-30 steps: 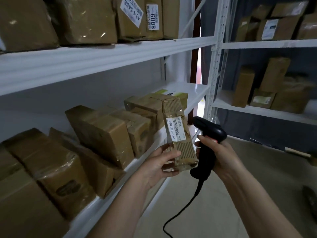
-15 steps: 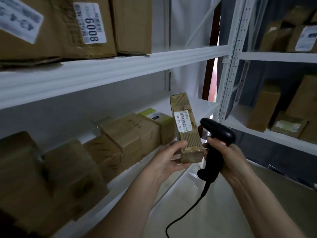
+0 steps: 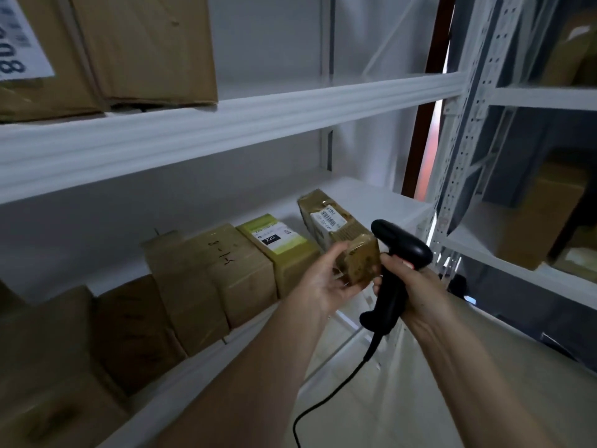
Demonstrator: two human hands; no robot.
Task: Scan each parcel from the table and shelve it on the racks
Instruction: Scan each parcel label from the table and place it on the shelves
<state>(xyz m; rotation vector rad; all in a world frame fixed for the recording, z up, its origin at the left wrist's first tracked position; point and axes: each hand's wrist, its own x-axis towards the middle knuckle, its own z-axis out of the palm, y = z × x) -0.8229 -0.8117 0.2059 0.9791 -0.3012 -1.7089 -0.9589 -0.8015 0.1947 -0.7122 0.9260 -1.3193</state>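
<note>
At the far left we see brown cardboard boxes (image 3: 106, 50) standing on the upper shelf (image 3: 226, 130) of the white rack, one of them bearing a large white label with dark digits cut off by the frame edge. Below, on the lower shelf (image 3: 365, 195), a row of brown parcels (image 3: 206, 279) stands side by side, blurred toward the near left; one carries handwritten marks on its top face. Just to their right stands a green-and-white box (image 3: 277, 244) with a black patch reading 220. Moving right, our left hand (image 3: 323, 282) grips the near end of a long brown taped parcel (image 3: 339, 234), the thumb curled over its top edge and the fingers wrapped under it. This parcel tilts away from us over the lower shelf, just beside the green-and-white box; we cannot tell whether its far end touches the shelf. A white barcode label (image 3: 329, 216) lies on its upper face. Immediately right of it, our right hand (image 3: 410, 286) is closed round the handle of a black scanner (image 3: 400, 253), whose head sits next to the parcel's near end, with a red glow showing at the finger. A black cable (image 3: 326, 405) trails down from the handle toward the pale floor. At the far right a second white rack (image 3: 529, 98) holds more brown boxes, dim and blurred.
</note>
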